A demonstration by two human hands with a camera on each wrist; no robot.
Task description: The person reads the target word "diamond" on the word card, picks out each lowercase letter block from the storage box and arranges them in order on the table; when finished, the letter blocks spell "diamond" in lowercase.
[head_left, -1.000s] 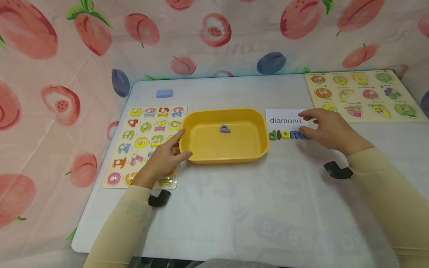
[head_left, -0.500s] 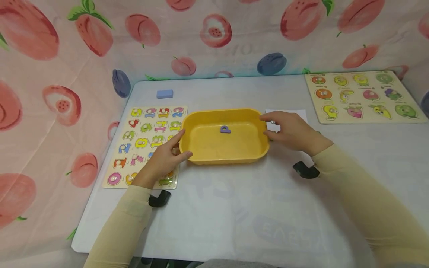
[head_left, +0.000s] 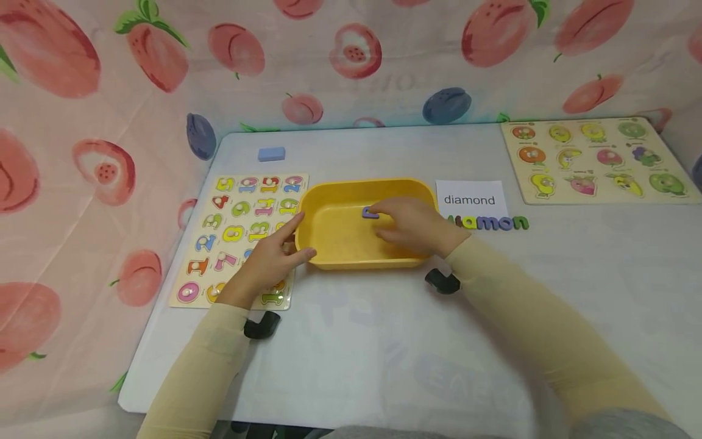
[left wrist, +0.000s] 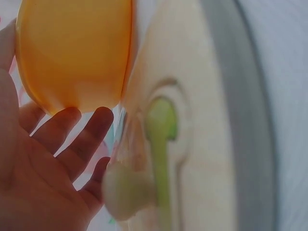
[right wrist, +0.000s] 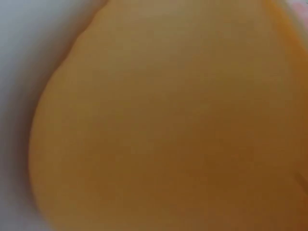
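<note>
Inside the yellow plastic tray [head_left: 334,247] lies a single purple letter d [head_left: 367,214]. My right hand [head_left: 419,224] reaches over the tray's right side, index fingertip at the letter and thumb held apart from it. With relaxed fingers, my left hand [head_left: 269,262] touches the tray's left end; in the left wrist view its fingertips [left wrist: 98,120] meet the orange-looking tray wall [left wrist: 74,57]. Right of the tray, a white card [head_left: 468,190] reads "diamond". Below it runs a row of coloured letters [head_left: 488,223], its left end partly covered by my right wrist. Tray plastic fills the blurred right wrist view.
A number puzzle board [head_left: 219,244] lies under my left hand, beside the tray. Further back is a blue block [head_left: 271,154]. At the back right sits a fruit puzzle board [head_left: 598,174]. Fruit-printed cloth [head_left: 395,61] hangs behind the white table [head_left: 384,353].
My right hand has moved left from the letter row, across the tray's right rim and down to the purple letter. The card and letters show again. My left hand stays put.
</note>
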